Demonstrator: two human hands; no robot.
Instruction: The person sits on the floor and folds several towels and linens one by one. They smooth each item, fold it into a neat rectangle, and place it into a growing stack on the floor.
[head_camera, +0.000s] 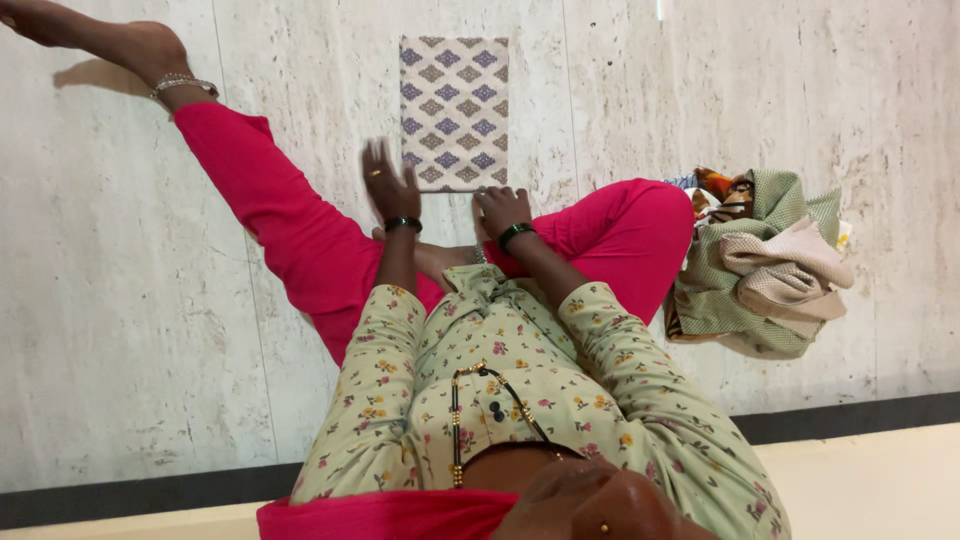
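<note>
— Nearest the camera, what do you make out?

— Pale green floral tunic (520, 400) with a black-and-gold beaded necklace (458, 420) lying on the chest, and both sleeves reaching away toward the floor. Beyond it are bright pink trousers (290, 230), one leg stretched out toward the upper corner, where a bare foot wears a silver anklet (183, 86).

— And the cloth being handled?

— Folded fabric (455, 112), squared into a neat rectangle, cream with rows of grey-blue and tan diamond motifs. It lies flat on the pale marble-look floor (120, 330), just past the knees and between the two legs.

— How does the left hand stand?

— Left hand (389, 183) is blurred, fingers spread and raised, with a ring and a dark bangle at the wrist. It sits at the near corner of the fabric; whether it touches the cloth I cannot tell.

— The right one?

— Right hand (502, 210) is palm down with fingers loosely curled, at the fabric's near edge, seemingly resting on that edge, pinching nothing. It wears a dark bangle too.

— Anything else nearby?

— Heap of clothes (770, 265) lies beside the bent knee: green check, beige and an orange print, crumpled together.
</note>
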